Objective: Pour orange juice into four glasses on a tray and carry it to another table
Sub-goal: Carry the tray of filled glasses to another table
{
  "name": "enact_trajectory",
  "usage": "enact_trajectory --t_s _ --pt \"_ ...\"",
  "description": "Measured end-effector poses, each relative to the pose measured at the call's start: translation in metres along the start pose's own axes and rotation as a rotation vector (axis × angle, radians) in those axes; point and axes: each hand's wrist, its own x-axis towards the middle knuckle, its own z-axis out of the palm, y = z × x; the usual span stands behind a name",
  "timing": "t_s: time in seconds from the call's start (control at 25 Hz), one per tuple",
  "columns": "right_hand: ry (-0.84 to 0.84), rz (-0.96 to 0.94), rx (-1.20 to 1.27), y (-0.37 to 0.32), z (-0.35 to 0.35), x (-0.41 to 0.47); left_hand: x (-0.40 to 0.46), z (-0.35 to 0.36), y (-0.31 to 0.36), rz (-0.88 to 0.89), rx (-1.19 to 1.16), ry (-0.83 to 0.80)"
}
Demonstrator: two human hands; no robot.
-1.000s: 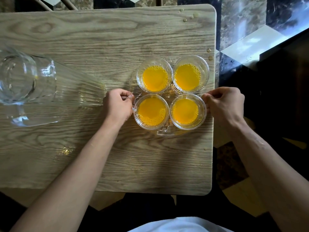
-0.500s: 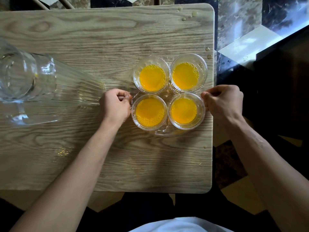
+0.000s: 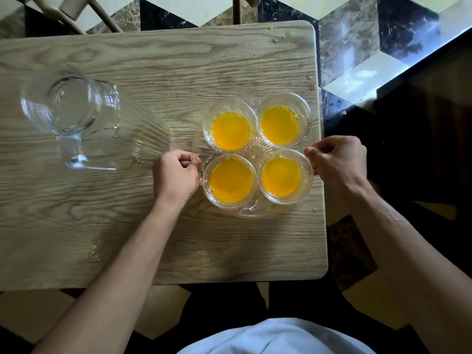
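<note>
Several clear glasses of orange juice stand in a square on a clear glass tray [image 3: 252, 149] at the right end of the wooden table [image 3: 143, 226]: far left glass [image 3: 229, 129], far right glass [image 3: 283, 121], near left glass [image 3: 231, 181], near right glass [image 3: 283, 176]. My left hand [image 3: 176, 175] grips the tray's left rim with curled fingers. My right hand [image 3: 337, 159] grips the right rim the same way. An empty glass pitcher [image 3: 76, 111] stands at the table's left.
The tray sits close to the table's right edge [image 3: 320, 149]. Small juice drops [image 3: 310, 83] dot the wood near that edge and the far corner. Patterned tiled floor [image 3: 357, 47] lies beyond, with chair legs [image 3: 76, 16] at the far side.
The view has shifted, so more of the table's far edge and floor shows. Both hands keep their grip on the tray rims; tray and glasses look unmoved on the table.
</note>
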Motion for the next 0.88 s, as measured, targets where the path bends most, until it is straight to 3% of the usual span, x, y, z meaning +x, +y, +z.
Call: enact_trajectory --t_s 0.36,0.88 --pt "0.015 0.003 0.037 0.017 -0.003 -0.054 -0.029 -0.021 -0.011 0.05 0.052 -0.026" --pt "0.012 -0.034 0.063 0.028 -0.014 -0.114 -0.086 -0.046 -0.033 0.044 -0.072 -0.033"
